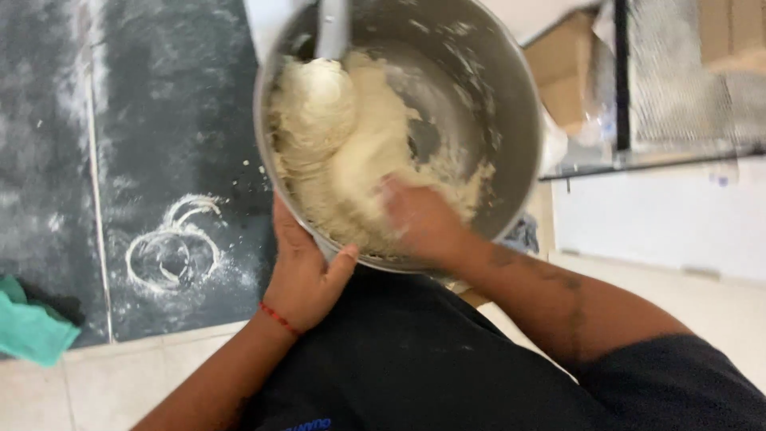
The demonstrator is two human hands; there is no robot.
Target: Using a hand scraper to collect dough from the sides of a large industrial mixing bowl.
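The left hand (302,275) clamps the near rim of a large round stainless-steel mixing bowl (511,120), palm against the outer wall and thumb hooked over the edge, steadying the bowl against the person's body. A thin red thread bracelet (278,318) circles that wrist. The right hand (419,219) is down inside the bowl, fingers pressed into a mass of pale cream-coloured dough (351,152); it is blurred, so I cannot tell how far the fingers are curled or whether they enclose a lump of it.

The dough fills the left and near part of the bowl, heaped up against the wall, while the far right of the bowl's floor shows bare metal smeared with streaks of the mix. A grey metal beater shaft (332,28) comes down from the top edge of the view into the upper left of the dough, with a rounded clump clinging around its lower end.

Left of the bowl lies a dark stone counter (159,120) dusted with flour, marked with ring-shaped flour traces (171,251). A teal cloth (28,323) sits at the counter's near left corner. Pale floor tiles (702,303) show to the right.
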